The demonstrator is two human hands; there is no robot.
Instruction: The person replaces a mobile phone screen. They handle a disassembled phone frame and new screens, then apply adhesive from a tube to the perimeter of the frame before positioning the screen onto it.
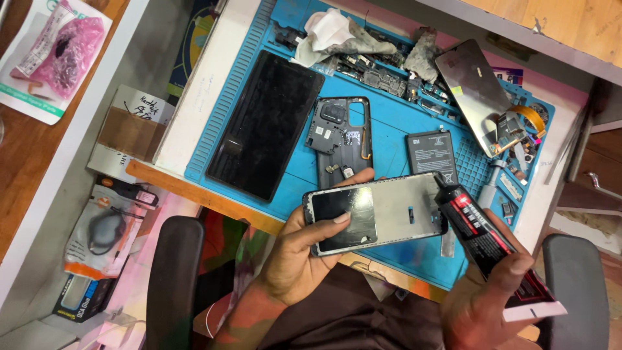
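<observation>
Phone frame [379,214], screen side down, lies in the left hand [304,253], whose grip pinches its lower end above the blue mat [395,123] on the desk [194,110]. Right hand [486,298] is clenched around a black glue tube [483,236], its nozzle touching the frame's edge.

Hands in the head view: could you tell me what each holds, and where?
Left hand grips the phone frame by its left end; right hand holds the black glue tube near its rear.
</observation>
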